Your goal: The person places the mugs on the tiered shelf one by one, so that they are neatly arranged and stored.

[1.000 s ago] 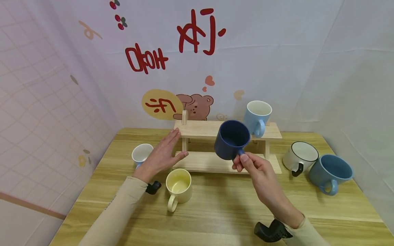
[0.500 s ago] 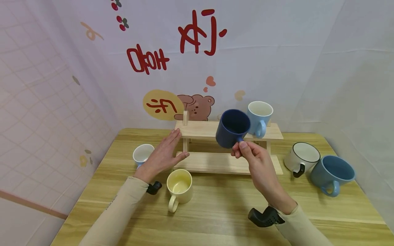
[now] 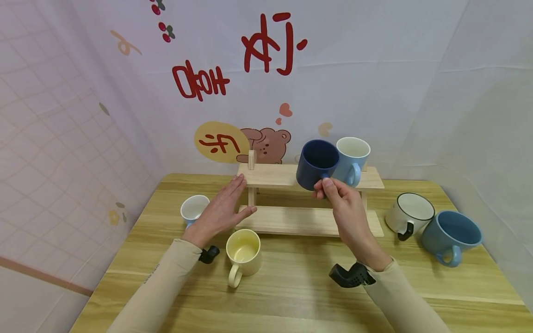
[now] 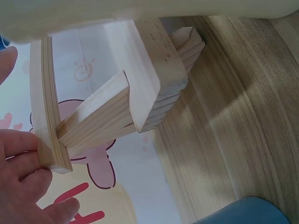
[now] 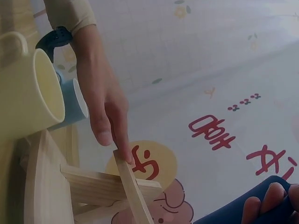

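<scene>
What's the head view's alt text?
A person's right hand holds a dark blue mug by its handle at the top tier of a wooden shelf, beside a light blue mug. The left hand touches the shelf's end. On the table stand a yellow mug, a black-rimmed mug, a blue mug and a white-lined mug.

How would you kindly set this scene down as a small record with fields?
Right hand: holds the navy mug
Left hand: touches the upper left end of the wooden shelf
Shelf top, right: light blue mug
Navy mug touching shelf: cannot tell
Table, left: yellow mug, second light blue mug
Table, right: black-rimmed white mug, grey-blue mug
</scene>
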`<state>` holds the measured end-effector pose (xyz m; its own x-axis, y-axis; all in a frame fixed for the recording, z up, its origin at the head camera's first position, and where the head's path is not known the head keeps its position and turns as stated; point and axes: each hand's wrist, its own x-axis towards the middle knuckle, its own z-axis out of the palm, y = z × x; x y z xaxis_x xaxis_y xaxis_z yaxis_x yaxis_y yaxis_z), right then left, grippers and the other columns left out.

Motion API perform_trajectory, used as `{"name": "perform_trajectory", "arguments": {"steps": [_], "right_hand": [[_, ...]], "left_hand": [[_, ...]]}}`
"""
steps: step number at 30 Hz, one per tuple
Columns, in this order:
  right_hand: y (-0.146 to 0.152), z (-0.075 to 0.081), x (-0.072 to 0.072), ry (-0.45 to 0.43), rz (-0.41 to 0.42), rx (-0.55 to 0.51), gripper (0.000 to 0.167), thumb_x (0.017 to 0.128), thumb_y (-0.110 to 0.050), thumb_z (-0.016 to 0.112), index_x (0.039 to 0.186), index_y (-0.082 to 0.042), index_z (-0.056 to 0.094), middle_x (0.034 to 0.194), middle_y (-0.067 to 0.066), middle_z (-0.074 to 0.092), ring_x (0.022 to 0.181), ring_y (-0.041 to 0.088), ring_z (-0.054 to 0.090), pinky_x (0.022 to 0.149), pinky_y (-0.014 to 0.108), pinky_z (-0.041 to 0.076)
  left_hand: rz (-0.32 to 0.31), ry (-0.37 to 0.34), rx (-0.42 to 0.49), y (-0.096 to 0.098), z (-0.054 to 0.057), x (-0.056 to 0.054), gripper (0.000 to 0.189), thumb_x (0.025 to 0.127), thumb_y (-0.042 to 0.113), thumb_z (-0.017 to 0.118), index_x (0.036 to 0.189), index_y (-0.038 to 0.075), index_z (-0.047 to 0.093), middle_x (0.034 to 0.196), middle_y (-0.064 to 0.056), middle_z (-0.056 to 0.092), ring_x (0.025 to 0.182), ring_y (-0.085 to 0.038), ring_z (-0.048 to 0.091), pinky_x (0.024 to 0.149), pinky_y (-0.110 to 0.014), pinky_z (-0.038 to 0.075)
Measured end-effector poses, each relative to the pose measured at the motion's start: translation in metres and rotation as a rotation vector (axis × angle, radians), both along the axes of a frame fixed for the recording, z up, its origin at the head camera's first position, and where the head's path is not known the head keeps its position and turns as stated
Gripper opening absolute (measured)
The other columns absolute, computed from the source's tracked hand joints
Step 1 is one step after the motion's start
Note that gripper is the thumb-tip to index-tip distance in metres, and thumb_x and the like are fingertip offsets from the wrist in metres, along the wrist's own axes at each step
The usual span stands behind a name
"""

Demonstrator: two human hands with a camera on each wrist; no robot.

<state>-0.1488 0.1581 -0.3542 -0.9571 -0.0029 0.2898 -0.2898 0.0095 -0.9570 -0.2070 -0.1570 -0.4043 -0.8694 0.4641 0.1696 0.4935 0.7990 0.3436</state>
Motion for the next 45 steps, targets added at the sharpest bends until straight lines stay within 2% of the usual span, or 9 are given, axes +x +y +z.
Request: {"name": "perform_trajectory", "arguments": {"steps": [7,21,33,45], "right_hand": [[-0.002,0.000,-0.013,-0.022,-0.011,-0.028,0.046,0.110,-0.033,0.051,0.111,0.011,0.063,0.089,0.005,0.063,0.094,0.023,0.064,0.097,0.024,0.053],[-0.005,-0.002,-0.035,-0.077,-0.056,-0.020,0.045,0.110,-0.033,0.049,0.114,0.010,0.063,0.091,0.006,0.063,0.096,0.022,0.063,0.098,0.024,0.052],[-0.004,-0.010,-0.046,-0.107,-0.072,-0.012,0.049,0.110,-0.037,0.049,0.116,0.009,0.063,0.091,0.007,0.063,0.099,0.026,0.064,0.100,0.025,0.052],[-0.004,-0.013,-0.051,-0.127,-0.090,-0.014,0.049,0.110,-0.035,0.049,0.117,0.010,0.064,0.088,0.003,0.063,0.095,0.020,0.065,0.099,0.025,0.052]], "left_hand": [[-0.005,0.005,0.000,0.000,-0.001,0.000,0.091,0.101,0.057,0.058,0.162,-0.002,0.026,0.172,-0.013,0.016,0.158,-0.029,0.015,0.127,-0.050,0.019],[0.000,-0.003,-0.017,0.000,0.000,-0.001,0.091,0.101,0.058,0.057,0.163,-0.001,0.024,0.172,-0.012,0.014,0.159,-0.028,0.013,0.127,-0.048,0.017],[-0.007,-0.002,-0.027,0.000,0.001,0.000,0.091,0.102,0.058,0.057,0.162,-0.002,0.024,0.172,-0.013,0.014,0.158,-0.029,0.014,0.127,-0.048,0.018],[-0.003,-0.009,-0.037,0.000,0.001,0.000,0.091,0.102,0.058,0.056,0.163,-0.001,0.024,0.172,-0.012,0.014,0.159,-0.028,0.013,0.127,-0.048,0.018]]}}
